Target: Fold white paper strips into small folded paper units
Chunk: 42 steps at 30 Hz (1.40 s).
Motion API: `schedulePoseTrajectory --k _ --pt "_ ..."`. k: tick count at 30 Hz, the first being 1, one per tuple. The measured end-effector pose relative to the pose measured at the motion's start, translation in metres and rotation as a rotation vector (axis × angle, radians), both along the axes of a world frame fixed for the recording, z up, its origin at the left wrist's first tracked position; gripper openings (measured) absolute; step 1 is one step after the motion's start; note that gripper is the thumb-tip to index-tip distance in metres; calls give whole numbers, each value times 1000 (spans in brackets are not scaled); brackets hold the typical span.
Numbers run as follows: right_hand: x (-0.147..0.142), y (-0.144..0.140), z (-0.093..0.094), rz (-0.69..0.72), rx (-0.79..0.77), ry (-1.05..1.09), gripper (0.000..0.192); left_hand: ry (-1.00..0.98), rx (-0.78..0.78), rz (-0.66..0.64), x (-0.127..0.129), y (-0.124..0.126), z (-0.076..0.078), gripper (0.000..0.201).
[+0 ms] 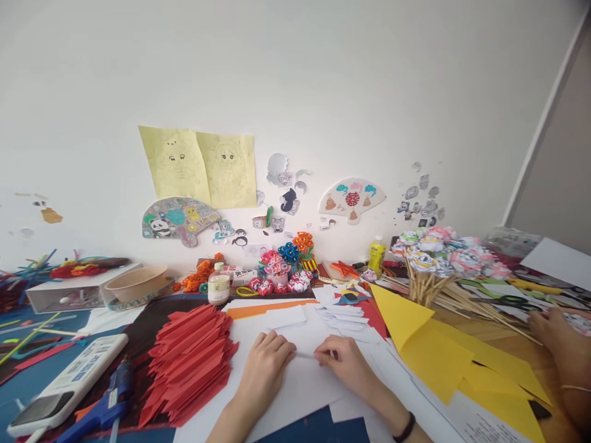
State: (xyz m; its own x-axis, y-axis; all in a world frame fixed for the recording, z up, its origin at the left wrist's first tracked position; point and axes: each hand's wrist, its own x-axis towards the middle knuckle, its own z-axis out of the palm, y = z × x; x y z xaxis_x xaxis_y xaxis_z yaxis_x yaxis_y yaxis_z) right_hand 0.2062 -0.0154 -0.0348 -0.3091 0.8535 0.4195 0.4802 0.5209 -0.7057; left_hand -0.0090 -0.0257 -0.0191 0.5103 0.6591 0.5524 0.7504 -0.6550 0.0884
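Note:
Over a pile of white paper sheets (305, 384), my two hands work on one small piece. My left hand (270, 363) has its fingers curled closed at the left end of a narrow white paper strip (305, 355). At the strip's right end, my right hand (344, 364) pinches with thumb and fingertips. The strip's ends are hidden by my fingers. Just beyond my hands lie a small white paper piece (286, 316) and a stack of folded white papers (346, 320). Left of my left hand is a heap of folded red paper pieces (194, 363).
A blue glue gun (113, 394) and white power strip (74, 384) lie left. Yellow paper sheets (443, 351) spread right. A bottle (218, 286) and paper flowers (289, 253) stand behind. Another person's hand (556, 338) is at far right, beside a flower bundle (429, 255).

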Motion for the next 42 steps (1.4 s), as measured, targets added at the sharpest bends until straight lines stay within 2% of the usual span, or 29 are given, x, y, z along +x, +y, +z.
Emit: schedulePoseTrajectory --k 6,12,17,21,31,42 --pt "-2 -2 4 -3 -99 35 22 -16 28 -15 0 -1 0 22" --pt "-2 -2 3 4 -82 43 23 -19 8 -5 0 -1 0 20" --pt "-2 -3 4 25 -79 53 26 -42 -4 -47 2 -4 4 12" --pt "-2 -4 5 41 -90 62 25 -51 22 -71 4 -5 4 17" --pt "-2 0 -5 88 -90 117 19 -107 -28 -19 2 -2 -3 16" --pt "-3 -1 -5 54 -93 89 12 -86 -53 5 2 -1 -5 13"
